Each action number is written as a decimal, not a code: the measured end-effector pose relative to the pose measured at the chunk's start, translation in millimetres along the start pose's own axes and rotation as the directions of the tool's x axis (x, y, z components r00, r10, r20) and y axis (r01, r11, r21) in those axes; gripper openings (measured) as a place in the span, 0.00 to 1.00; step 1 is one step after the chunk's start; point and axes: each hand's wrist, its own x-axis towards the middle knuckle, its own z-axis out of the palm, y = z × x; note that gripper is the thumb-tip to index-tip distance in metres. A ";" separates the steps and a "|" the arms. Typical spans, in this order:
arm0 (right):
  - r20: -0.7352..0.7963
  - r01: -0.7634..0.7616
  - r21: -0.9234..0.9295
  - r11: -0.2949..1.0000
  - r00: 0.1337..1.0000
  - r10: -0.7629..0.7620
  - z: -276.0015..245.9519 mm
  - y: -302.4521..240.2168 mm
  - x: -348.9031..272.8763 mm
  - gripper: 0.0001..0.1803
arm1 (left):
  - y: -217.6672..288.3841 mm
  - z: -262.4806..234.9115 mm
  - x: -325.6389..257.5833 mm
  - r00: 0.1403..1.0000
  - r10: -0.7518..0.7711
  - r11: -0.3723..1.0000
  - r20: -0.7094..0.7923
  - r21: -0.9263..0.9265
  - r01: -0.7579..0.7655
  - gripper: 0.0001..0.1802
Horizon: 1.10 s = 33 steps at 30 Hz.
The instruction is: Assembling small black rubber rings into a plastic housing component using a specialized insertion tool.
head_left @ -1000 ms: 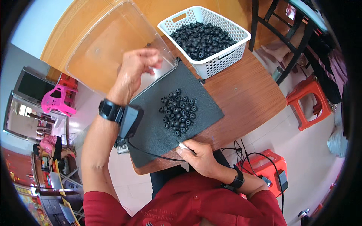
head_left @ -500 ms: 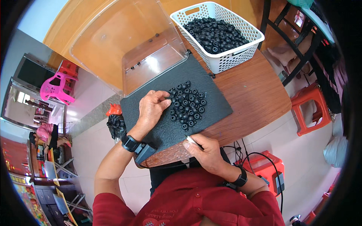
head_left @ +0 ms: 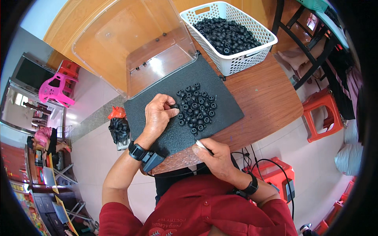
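Left hand (head_left: 158, 117): I see it lying on the dark foam mat (head_left: 157, 98), fingers curled, tips pinching one small black ring at the left edge of the pile.
Right hand (head_left: 214, 157): at the near table edge, fingers closed around a thin white stick-like tool (head_left: 201, 145); only its tip shows.
Black rings (head_left: 195, 110): a loose heap of little round rubber-looking parts in the middle of the mat, just right of my left fingertips; a few strays lie apart from the heap.
Handling: I judge each ring light, slightly soft and grippy, not fragile; being round, it may roll off the mat. Best taken by the outer rim between thumb and forefinger, one at a time.
White basket (head_left: 236, 59): perforated plastic, rectangular, beyond the mat to the right, filled with many more rings.
Clear bin (head_left: 118, 43): large transparent box beyond the mat on the left, with a few rings inside.
Table (head_left: 267, 98): brown wood under everything.
Labels: none I can make out on the basket, bin or mat.
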 end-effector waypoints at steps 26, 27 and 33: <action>0.004 0.294 -0.189 0.937 0.954 -0.299 6.7 -22.6 8.5 0.09 | 53.2 -29.4 -110.8 0.947 -0.241 0.589 0.214 -0.743 0.317 0.16; 0.007 0.308 -0.209 0.928 0.950 -0.313 8.0 -22.9 8.8 0.08 | 53.9 -29.0 -113.5 0.950 -0.230 0.582 0.212 -0.752 0.309 0.16; 0.037 0.369 -0.288 0.884 0.926 -0.375 12.8 -22.5 9.8 0.08 | 52.9 -25.9 -120.7 0.957 -0.186 0.525 0.223 -0.800 0.289 0.16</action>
